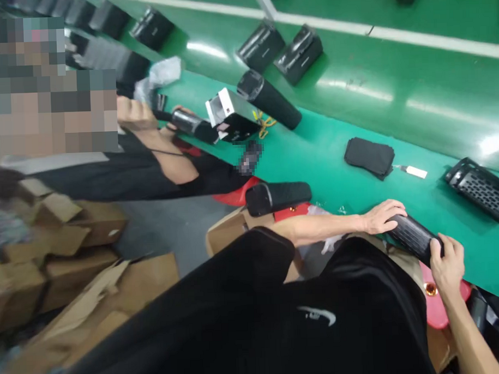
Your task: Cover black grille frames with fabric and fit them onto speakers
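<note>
A long black speaker (415, 238) with a rounded, ribbed surface lies slanted at the near edge of the green table, close to my body. My left hand (383, 217) is closed over its upper left end, fingers on top. Around the lower right end my right hand (447, 261) is wrapped, thumb on the near side. Beyond my hands sits a stack of thin black sheets (369, 156), with a small white-handled tool (415, 172) beside it. Farther right lies a black perforated grille shell (485, 192). The speaker's underside is hidden.
At the left a co-worker's hand (136, 112) is near another black speaker (192, 123). A box (234, 116), yellow-handled scissors (266, 123) and a black cylinder (271, 99) are mid-table. More speakers (261, 45) stand on the green strip behind. Cardboard boxes (80, 258) fill the lower left.
</note>
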Tool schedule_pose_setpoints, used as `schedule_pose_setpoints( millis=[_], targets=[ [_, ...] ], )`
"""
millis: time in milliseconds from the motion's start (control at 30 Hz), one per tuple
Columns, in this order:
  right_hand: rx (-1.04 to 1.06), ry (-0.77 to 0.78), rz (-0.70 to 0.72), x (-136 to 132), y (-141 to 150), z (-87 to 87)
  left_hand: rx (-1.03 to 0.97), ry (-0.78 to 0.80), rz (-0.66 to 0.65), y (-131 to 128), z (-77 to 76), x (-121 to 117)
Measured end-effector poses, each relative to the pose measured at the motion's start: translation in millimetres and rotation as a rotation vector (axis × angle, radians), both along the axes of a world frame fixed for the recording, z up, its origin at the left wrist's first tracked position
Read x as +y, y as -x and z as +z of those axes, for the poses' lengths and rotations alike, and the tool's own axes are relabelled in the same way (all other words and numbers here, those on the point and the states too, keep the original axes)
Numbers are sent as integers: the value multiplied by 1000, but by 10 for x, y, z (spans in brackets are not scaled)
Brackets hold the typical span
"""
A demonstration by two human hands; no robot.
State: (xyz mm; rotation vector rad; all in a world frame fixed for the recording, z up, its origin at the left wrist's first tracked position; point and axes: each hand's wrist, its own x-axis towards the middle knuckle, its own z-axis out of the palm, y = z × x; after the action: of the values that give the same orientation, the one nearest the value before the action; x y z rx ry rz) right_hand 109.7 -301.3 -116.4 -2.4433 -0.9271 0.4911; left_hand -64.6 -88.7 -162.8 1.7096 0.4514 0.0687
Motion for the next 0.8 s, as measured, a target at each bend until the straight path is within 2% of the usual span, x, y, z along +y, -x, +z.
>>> schedule_pose_setpoints(
  millis=[67, 133, 167, 233, 267, 333, 400, 433, 500, 533, 600, 633, 700, 800],
  targets=[
    [92, 164, 4, 173, -304, -30, 113, 12, 135, -305, 1, 101],
    [133, 310, -6, 279, -491, -60, 145, 14, 163, -486, -15, 134],
    [126, 329, -14, 273, -480, -69, 150, 13, 159, -477, -35, 109],
    [64, 226, -27, 127, -231, -57, 128, -6, 152, -251, -85, -32],
    [14, 111, -29, 4, -32, -31, 118, -18, 165, -67, -105, -135],
    [-41, -119, -26, -244, 356, 43, -54, -110, 137, 302, -124, -337],
    [5, -192, 40, -352, 532, 85, -152, -171, 121, 493, -118, -431],
    [36, -194, 60, -323, 501, 80, -144, -194, 131, 484, -105, -418],
    [109, -157, 64, -128, 230, 26, -61, -210, 223, 272, -58, -290],
    [152, -140, 29, 3, 32, -16, -5, -197, 321, 103, -26, -197],
    [332, -177, -146, 241, -357, -111, 107, -86, 500, -252, 37, -9],
    [424, -218, -229, 323, -507, -159, 167, 7, 544, -404, 60, 70],
    [545, -274, -344, 399, -682, -254, 282, 159, 578, -614, 76, 182],
    [581, -267, -401, 402, -737, -376, 384, 232, 581, -750, 44, 256]
  ],
)
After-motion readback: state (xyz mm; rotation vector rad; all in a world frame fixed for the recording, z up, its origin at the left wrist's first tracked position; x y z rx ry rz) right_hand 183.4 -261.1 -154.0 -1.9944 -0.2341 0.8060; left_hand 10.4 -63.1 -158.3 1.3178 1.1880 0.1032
